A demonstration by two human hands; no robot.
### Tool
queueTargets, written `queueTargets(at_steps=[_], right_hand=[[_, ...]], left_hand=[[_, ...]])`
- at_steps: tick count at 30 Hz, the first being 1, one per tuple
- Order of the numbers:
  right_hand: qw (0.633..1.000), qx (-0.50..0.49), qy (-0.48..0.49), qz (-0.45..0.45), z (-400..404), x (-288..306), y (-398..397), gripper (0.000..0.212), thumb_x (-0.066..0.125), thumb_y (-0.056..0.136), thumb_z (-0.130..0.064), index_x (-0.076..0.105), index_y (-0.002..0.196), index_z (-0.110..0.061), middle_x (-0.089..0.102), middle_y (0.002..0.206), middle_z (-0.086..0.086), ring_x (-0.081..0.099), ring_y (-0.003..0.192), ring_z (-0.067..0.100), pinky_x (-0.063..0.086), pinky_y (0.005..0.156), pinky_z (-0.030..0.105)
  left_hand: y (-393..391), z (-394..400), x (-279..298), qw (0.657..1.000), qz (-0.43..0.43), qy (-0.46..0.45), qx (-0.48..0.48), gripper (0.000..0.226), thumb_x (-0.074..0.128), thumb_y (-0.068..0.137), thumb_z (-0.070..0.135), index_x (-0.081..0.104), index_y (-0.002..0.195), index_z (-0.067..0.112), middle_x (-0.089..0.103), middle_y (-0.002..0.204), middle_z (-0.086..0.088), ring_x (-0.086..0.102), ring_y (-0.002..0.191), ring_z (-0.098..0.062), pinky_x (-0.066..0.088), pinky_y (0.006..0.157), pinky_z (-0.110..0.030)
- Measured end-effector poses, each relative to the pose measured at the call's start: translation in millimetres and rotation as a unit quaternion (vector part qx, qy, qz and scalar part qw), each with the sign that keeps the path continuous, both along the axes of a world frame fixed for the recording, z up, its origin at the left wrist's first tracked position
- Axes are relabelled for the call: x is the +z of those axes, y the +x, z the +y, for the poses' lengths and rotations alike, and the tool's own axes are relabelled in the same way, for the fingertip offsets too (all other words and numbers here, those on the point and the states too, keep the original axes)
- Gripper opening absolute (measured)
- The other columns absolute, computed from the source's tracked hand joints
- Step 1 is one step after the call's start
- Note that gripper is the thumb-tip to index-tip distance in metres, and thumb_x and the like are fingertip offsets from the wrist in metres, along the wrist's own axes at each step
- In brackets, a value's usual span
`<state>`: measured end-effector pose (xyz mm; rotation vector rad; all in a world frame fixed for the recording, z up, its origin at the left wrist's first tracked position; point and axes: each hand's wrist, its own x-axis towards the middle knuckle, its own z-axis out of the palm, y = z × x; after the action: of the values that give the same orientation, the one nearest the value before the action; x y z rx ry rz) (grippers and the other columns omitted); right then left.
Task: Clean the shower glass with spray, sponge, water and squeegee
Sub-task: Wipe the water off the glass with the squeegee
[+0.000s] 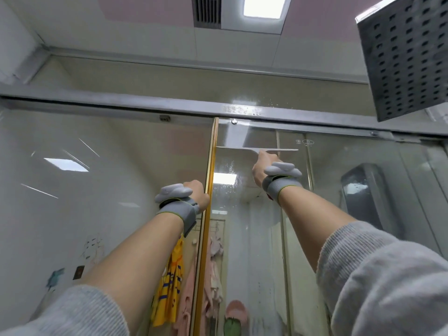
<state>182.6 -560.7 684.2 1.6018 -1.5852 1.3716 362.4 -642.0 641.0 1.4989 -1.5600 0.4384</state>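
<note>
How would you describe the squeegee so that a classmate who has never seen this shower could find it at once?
Find the metal rail along the top of the shower glass. Just below it, right of the gold door edge, the right hand holds the squeegee: a thin pale horizontal blade, the only tool on the glass.

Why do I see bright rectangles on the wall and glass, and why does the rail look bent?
Head view: the rectangles are reflections of the ceiling light; another shows on the glass door below the squeegee. The wide-angle lens bows the top rail.
</note>
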Motion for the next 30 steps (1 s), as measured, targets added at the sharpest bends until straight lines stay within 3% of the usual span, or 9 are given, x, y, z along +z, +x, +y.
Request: queueTargets(at_steps=[2,7,12,15,16,20,23,27,30], right_hand=[[1.0,-0.007,0.021,0.001,-0.3,-23.8,5.8,0.027,0.042,0.087,-0.004,0.049,0.113,-0.007,0.056,0.093,0.011,0.05,0.081,0.027,0.039,0.07,0.03],[0.997,-0.01,0.076,-0.001,6.7,-89.7,11.8,0.04,0.041,0.09,-0.005,0.041,0.13,-0.01,0.061,0.108,0.018,0.058,0.093,0.033,0.038,0.07,0.03],[0.995,-0.013,0.096,0.012,7.6,-151.3,9.6,0.05,0.042,0.093,-0.007,0.029,0.141,-0.013,0.049,0.089,0.013,0.047,0.077,0.029,0.035,0.064,0.03],[0.994,-0.022,0.11,0.003,8.3,-196.7,5.5,0.052,0.042,0.094,-0.007,0.027,0.142,-0.016,0.052,0.088,0.017,0.047,0.074,0.031,0.037,0.064,0.032],[0.992,-0.02,0.124,0.002,9.4,-213.0,4.2,0.053,0.041,0.094,-0.007,0.025,0.144,-0.017,0.054,0.088,0.018,0.047,0.073,0.032,0.037,0.063,0.033],[0.986,-0.011,0.165,-0.002,15.8,-279.1,-4.3,0.061,0.042,0.096,-0.01,0.016,0.149,-0.022,0.049,0.081,0.013,0.046,0.069,0.03,0.033,0.06,0.033],[0.983,-0.008,0.185,-0.008,19.3,-320.9,-7.3,0.063,0.039,0.097,-0.011,0.01,0.152,-0.024,0.049,0.079,0.014,0.046,0.068,0.03,0.033,0.06,0.033],[0.975,-0.011,0.221,-0.007,22.9,-370.9,-6.5,0.068,0.038,0.098,-0.011,0.001,0.152,-0.029,0.058,0.089,0.017,0.05,0.072,0.03,0.036,0.061,0.034],[0.965,-0.014,0.261,0.0,30.8,-421.7,-4.1,0.072,0.037,0.097,-0.01,-0.003,0.152,-0.032,0.054,0.087,0.015,0.046,0.071,0.029,0.034,0.06,0.034]], left_hand=[[3.6,4.4,-19.8,1.0,0.0,0.026,-0.008,0.03,0.046,0.087,0.033,0.065,0.076,0.013,0.065,0.075,-0.004,0.059,0.068,-0.018,0.053,0.076,-0.032],[7.1,11.5,-66.1,0.997,0.017,0.062,-0.046,0.035,0.044,0.081,0.042,0.066,0.073,0.017,0.067,0.074,-0.005,0.064,0.07,-0.021,0.055,0.076,-0.037],[4.2,20.3,-113.9,0.992,0.016,0.105,-0.068,0.052,0.037,0.079,0.059,0.066,0.079,0.016,0.065,0.077,-0.004,0.063,0.073,-0.021,0.054,0.077,-0.037],[-7.6,47.9,-156.4,0.985,-0.015,0.151,-0.08,0.032,0.045,0.097,0.032,0.064,0.103,0.007,0.063,0.1,-0.014,0.062,0.1,-0.029,0.049,0.091,-0.039],[-9.0,51.9,-171.8,0.983,-0.026,0.162,-0.079,0.029,0.044,0.098,0.029,0.063,0.103,0.007,0.061,0.101,-0.016,0.06,0.104,-0.031,0.047,0.093,-0.038],[-10.0,58.5,-227.3,0.978,-0.033,0.192,-0.073,0.025,0.045,0.096,0.028,0.054,0.083,0.009,0.055,0.084,-0.011,0.052,0.079,-0.025,0.04,0.072,-0.03],[-14.8,59.9,-264.1,0.972,-0.026,0.22,-0.074,0.033,0.046,0.097,0.03,0.063,0.083,0.005,0.06,0.079,-0.011,0.058,0.077,-0.027,0.046,0.072,-0.031],[-20.9,56.1,-320.2,0.956,-0.017,0.279,-0.084,0.035,0.049,0.096,0.034,0.065,0.084,0.005,0.064,0.08,-0.009,0.064,0.079,-0.026,0.051,0.075,-0.033],[-25.2,60.3,-364.4,0.946,-0.021,0.315,-0.077,0.033,0.048,0.095,0.032,0.063,0.078,0.008,0.062,0.078,-0.008,0.061,0.076,-0.025,0.05,0.075,-0.034]])
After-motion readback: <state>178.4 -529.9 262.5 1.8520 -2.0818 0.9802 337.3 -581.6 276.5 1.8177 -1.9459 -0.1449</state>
